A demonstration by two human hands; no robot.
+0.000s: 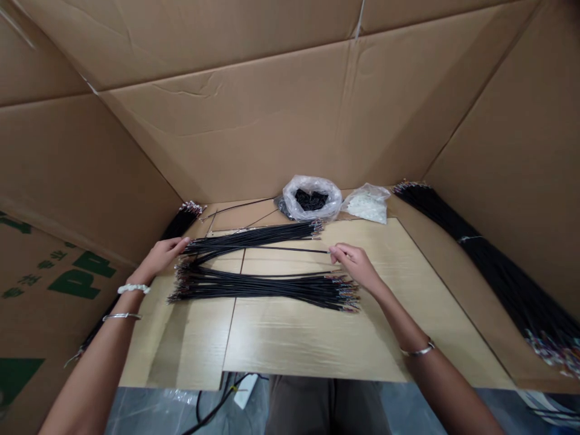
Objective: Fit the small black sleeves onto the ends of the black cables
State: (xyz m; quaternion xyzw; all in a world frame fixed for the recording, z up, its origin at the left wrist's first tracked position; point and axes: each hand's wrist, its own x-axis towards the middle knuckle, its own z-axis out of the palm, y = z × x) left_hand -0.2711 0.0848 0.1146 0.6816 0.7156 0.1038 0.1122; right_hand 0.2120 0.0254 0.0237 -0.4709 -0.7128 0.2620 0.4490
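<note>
A single thin black cable (294, 249) is stretched sideways over the table between my two hands. My right hand (356, 264) pinches its right end between thumb and fingers. My left hand (165, 254) is closed at the cable's left end, beside the tips of the upper bundle. That upper bundle of black cables (267, 234) lies just beyond the stretched cable. Nearer to me lies a second bundle of black cables (272, 286), with stripped, coloured wire ends showing on both sides.
Tall cardboard walls (254, 127) enclose the wooden table (290, 344). At the back are a clear bag of small black parts (312, 199) and a bag of white parts (368, 204). A long tied cable bundle (475, 241) lies right; another cable bundle (179, 223) lies left.
</note>
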